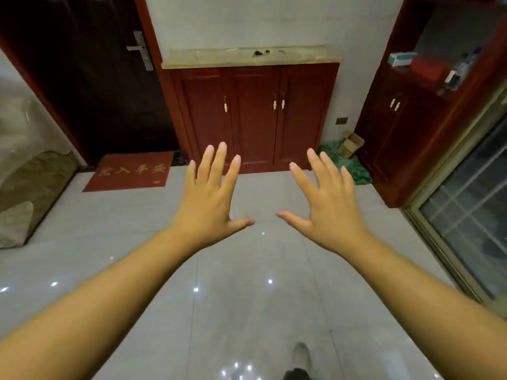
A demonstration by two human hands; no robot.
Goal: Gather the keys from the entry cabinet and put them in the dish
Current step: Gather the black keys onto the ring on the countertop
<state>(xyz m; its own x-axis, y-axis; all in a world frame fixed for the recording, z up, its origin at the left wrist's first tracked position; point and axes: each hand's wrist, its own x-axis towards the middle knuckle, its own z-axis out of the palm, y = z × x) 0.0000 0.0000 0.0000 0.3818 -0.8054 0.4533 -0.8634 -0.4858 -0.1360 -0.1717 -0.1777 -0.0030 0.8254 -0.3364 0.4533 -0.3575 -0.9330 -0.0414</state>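
Keys (258,53), or what looked like them, lay as a small dark cluster on the pale counter (208,59) that topped the entry cabinet (253,113), toward its right-of-centre part near the wall; from where the person stood they were too small to make out singly. Largest in the room was the grey tiled floor (247,283), glossy with points of reflected light, and it stretched bare between the person and the cabinet. To the left stood a dark door (82,86) with a metal handle, and a red doormat (131,171) lay before it. To the right rose a taller red cupboard (395,127) with boxes on its shelf, and a glass sliding door (472,204) ran along the edge of the room. The cabinet's three red doors were shut.

Both arms were held out in front, bare. The left hand (208,198) was spread flat, fingers apart, holding nothing. The right hand (332,204) was likewise splayed and empty, thumb pointing toward the other thumb, the two well apart from the cabinet.

No dish could be seen anywhere on the counter or nearby, so I could not tell where the keys were meant to go. By my reckoning nothing of the task was done: the person had yet to walk up, pick the keys off the counter, find the dish, and drop them in.
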